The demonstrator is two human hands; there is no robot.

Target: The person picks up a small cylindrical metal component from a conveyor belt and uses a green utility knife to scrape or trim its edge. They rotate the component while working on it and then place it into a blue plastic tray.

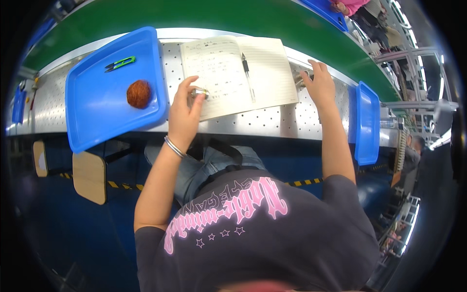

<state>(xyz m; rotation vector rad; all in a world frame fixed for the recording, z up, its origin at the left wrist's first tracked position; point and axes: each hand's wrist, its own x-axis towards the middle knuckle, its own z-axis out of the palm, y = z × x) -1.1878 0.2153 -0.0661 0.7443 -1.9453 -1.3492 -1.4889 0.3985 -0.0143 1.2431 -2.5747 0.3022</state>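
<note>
My left hand point(185, 104) is closed, thumb and fingers pinching a small shiny metal piece point(199, 92) above the left page of an open notebook point(219, 58). Handwriting fills much of that page; the other is ruled and mostly blank. A black-and-clear pen point(246, 68) lies along the notebook's fold. At the notebook's right edge, my right hand point(321, 86) has its thumb and fingers apart, beside small metal pieces point(300, 79) partly hidden by the thumb. Their exact kind is too small to make out.
On the left, a blue tray point(92, 121) holds green thread snips point(120, 63) and a reddish-brown wire ball point(139, 94). Another blue tray point(368, 124) stands at the right end of the perforated metal table point(277, 117). Beyond runs a green belt point(209, 17). Wooden stools point(89, 177) are below left.
</note>
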